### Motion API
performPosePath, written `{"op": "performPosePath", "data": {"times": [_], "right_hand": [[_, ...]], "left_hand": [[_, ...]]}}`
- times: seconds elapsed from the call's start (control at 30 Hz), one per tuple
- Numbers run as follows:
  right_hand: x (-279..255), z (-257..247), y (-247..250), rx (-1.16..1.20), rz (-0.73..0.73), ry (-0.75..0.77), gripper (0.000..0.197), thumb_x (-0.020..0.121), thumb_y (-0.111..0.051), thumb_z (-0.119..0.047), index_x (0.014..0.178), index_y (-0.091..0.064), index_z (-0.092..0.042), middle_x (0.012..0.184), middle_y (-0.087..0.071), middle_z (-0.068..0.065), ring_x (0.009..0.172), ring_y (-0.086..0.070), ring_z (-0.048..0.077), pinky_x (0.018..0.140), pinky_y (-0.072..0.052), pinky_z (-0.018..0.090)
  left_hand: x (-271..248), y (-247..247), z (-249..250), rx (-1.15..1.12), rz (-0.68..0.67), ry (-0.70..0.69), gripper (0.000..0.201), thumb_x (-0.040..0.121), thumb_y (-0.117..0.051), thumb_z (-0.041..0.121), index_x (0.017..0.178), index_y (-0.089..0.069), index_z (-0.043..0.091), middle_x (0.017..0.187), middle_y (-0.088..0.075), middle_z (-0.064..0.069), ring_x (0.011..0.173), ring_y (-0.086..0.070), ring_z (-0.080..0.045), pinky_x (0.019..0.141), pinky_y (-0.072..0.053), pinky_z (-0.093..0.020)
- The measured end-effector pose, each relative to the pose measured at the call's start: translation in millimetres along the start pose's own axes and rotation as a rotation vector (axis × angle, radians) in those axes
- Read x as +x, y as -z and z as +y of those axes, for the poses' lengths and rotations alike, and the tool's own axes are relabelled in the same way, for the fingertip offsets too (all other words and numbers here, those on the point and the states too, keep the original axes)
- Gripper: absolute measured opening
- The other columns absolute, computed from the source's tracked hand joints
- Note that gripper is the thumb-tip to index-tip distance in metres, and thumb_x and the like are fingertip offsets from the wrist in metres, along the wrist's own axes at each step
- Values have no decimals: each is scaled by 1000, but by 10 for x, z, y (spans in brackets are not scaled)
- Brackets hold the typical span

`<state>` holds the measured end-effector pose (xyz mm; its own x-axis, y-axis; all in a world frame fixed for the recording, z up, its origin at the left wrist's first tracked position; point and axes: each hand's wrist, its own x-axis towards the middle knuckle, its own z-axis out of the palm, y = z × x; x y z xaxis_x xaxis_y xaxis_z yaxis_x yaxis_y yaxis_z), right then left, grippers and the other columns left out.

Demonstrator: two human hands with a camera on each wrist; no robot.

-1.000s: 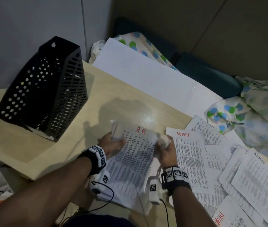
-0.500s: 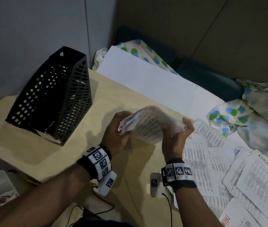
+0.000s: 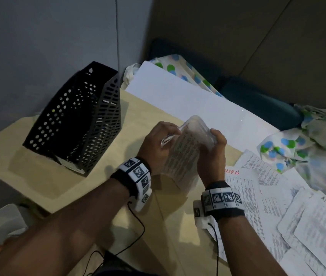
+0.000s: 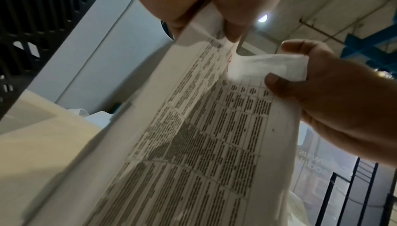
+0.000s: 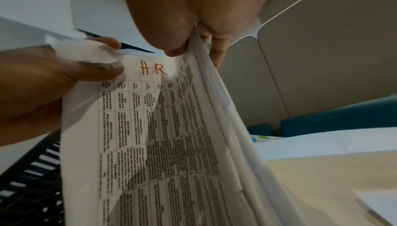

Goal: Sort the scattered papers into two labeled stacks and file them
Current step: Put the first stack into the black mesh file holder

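Note:
Both hands hold a stack of printed sheets (image 3: 184,158) upright and bowed above the wooden table (image 3: 48,186). My left hand (image 3: 159,142) pinches its top left corner, my right hand (image 3: 214,150) grips its top right edge. In the right wrist view the top sheet (image 5: 161,144) carries a red "H.R" label (image 5: 153,70), with the right hand (image 5: 189,26) above and the left hand (image 5: 64,77) beside it. The left wrist view shows the same stack (image 4: 204,144) between the left hand (image 4: 204,9) and the right hand (image 4: 322,94). Loose sheets marked "ADMIN" (image 3: 243,196) lie scattered at the right.
A black perforated file holder (image 3: 78,120) stands on the table's left, open at the top. A large white board (image 3: 188,104) and dotted cloth (image 3: 289,150) lie beyond the table's far edge. More overlapping sheets (image 3: 317,232) cover the right side. Wrist-camera cables hang below both arms.
The H.R stack lay flat on the table a second ago. Both hands have lifted it and turned it upright, curling the sheets, while the view shifted a little.

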<state>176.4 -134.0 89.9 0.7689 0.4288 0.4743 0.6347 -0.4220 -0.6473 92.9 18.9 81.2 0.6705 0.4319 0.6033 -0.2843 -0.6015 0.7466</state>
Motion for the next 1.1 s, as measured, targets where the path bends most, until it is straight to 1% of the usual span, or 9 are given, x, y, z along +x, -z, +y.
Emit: {"op": "performPosePath", "data": {"times": [0.17,0.33,0.47,0.57,0.7,0.83,0.93,1.03,1.1], "right_hand": [[-134,50,26,32,-43,-204,48,93,-56,-13,118,-23,-38,131,-49,19,107,-57,38,85,-49,42],[-124,57,87,2,-26,-121,49,93,-56,-13,121,-23,-35,134,-48,17,112,-56,38,89,-45,39],[-258,75,87,112,8,-242,70,89,-62,-19,137,-13,-33,147,-34,14,130,-43,38,106,-37,45],[-366,190,112,362,46,-398,86,80,-72,-35,140,-11,-45,152,-29,13,138,-35,35,111,-32,56],[-391,179,33,233,-59,-456,95,67,-57,-77,136,-42,-12,132,-55,15,121,-53,31,102,-44,52],[-206,-111,-28,293,-10,-311,61,83,-56,-45,127,-51,-3,123,-60,12,115,-55,24,98,-43,38],[-48,-316,-33,319,-4,-211,60,82,-58,-44,127,-52,-4,124,-62,10,115,-56,20,97,-46,32],[124,-488,-13,349,-24,-145,47,81,-62,-41,116,-61,-9,110,-66,3,100,-61,9,83,-48,12],[248,-646,-42,401,-83,-139,24,85,-67,-33,105,-65,-19,100,-69,0,91,-66,9,78,-53,20]], "left_hand": [[-192,57,23,-53,-24,12,18,88,-60,6,99,-58,20,105,-57,2,102,-58,-11,85,-48,-24],[-189,155,5,-75,-15,22,26,86,-59,-2,98,-55,22,101,-59,1,97,-59,-8,78,-52,-25],[-292,199,-35,-157,-12,290,46,85,-66,21,120,-44,41,103,-62,15,93,-63,1,76,-56,-30],[-389,233,-191,-234,-110,537,58,79,-70,46,128,-39,44,106,-67,7,94,-67,-13,78,-56,-35],[-485,234,-149,-175,-241,688,25,86,-61,48,95,-64,25,77,-65,11,67,-55,9,69,-40,-26],[-433,325,68,-115,-147,638,19,91,-59,30,101,-63,16,92,-68,0,81,-60,-8,70,-42,-23],[-345,534,77,-122,4,613,20,89,-63,29,103,-66,15,80,-65,10,66,-55,12,65,-47,-20],[-166,825,115,-15,132,488,15,90,-62,18,95,-70,6,64,-56,13,56,-50,1,56,-41,-17],[-14,1067,174,48,226,384,10,88,-63,12,83,-69,6,56,-50,12,52,-44,-6,50,-40,-23]]}}
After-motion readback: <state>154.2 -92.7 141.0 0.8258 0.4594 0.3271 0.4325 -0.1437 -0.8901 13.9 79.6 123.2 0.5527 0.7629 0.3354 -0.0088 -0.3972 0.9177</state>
